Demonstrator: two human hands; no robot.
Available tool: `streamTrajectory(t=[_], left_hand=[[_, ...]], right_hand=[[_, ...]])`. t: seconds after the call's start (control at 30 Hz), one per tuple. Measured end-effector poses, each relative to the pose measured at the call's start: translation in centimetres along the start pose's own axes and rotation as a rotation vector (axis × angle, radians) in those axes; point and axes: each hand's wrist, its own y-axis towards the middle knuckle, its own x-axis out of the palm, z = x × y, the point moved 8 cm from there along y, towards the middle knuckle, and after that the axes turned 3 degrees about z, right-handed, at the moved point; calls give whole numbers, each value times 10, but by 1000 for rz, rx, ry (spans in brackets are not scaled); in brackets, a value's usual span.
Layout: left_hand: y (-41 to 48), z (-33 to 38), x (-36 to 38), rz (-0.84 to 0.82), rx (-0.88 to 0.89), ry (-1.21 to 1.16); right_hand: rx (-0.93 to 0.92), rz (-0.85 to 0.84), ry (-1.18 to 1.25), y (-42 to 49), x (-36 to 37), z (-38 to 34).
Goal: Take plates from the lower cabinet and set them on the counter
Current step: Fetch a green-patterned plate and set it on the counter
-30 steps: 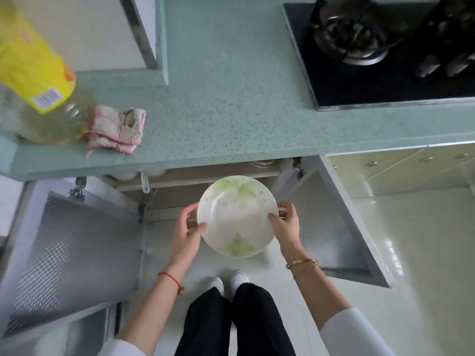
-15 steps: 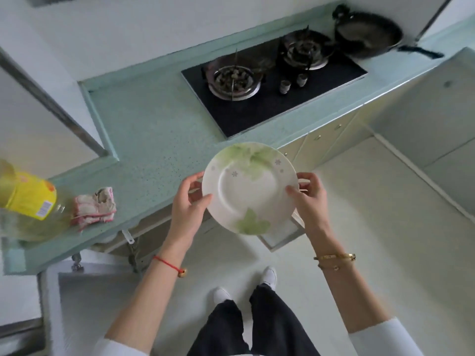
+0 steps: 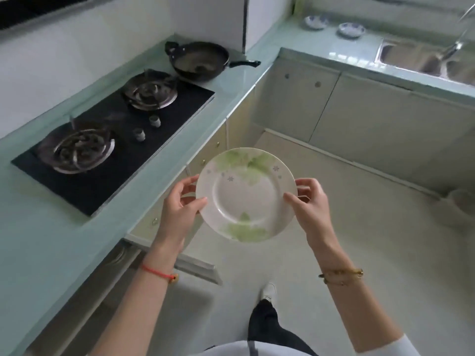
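A white plate (image 3: 246,194) with green leaf prints and small purple flowers is held level in the air, just off the front edge of the pale green counter (image 3: 46,235). My left hand (image 3: 180,204) grips its left rim and my right hand (image 3: 308,204) grips its right rim. The plate hangs over the floor, beside the counter's drawer fronts. The open door (image 3: 195,265) of the lower cabinet sticks out under my left forearm; the cabinet's inside is hidden.
A black two-burner gas hob (image 3: 113,140) is set in the counter to the left. A dark frying pan (image 3: 199,60) stands behind it. Far right, a second counter carries two small blue-patterned bowls (image 3: 350,29) and a steel sink (image 3: 424,60). A white container (image 3: 460,209) stands on the floor at right.
The view has swung right, away from the oil bottle and cloth. The plate, still in both hands, has risen from the cabinet to counter height and moved right past the hob.
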Motion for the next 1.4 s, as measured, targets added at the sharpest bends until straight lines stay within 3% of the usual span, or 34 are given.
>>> streamTrajectory(t=[0.27, 0.53, 1.17, 1.4], left_hand=[[79, 36, 167, -114, 31, -30], [177, 63, 280, -199, 46, 35], [538, 166, 498, -291, 119, 123], [655, 181, 571, -262, 99, 141]], right_hand=[[-37, 115, -24, 129, -108, -25], [-9, 197, -11, 251, -150, -32], [-8, 313, -56, 635, -128, -121], [23, 258, -86, 782, -114, -131]])
